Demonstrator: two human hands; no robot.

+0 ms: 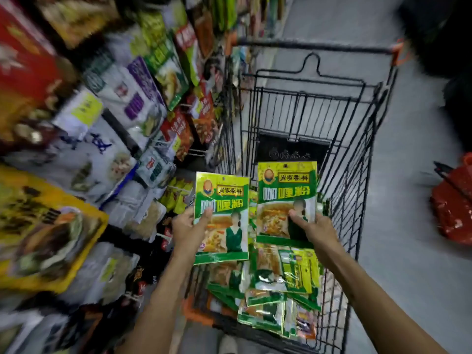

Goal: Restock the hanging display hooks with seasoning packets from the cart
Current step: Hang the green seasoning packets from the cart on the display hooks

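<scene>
I see my left hand [187, 227] pinching a green seasoning packet [221, 200], right hand [318, 229] gripping a second packet [286, 192], both over the cart [357, 159], spare packets [283, 277] heaped at its near end

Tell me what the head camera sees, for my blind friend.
The left hand grips a green packet, the right hand its twin, over a black wire cart holding a pile of more. A crowded display hangs at left.

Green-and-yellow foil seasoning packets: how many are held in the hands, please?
2: left packet in the left hand, right packet in the right hand. Other packets lie heaped in the black wire cart, some possibly hidden.
</scene>
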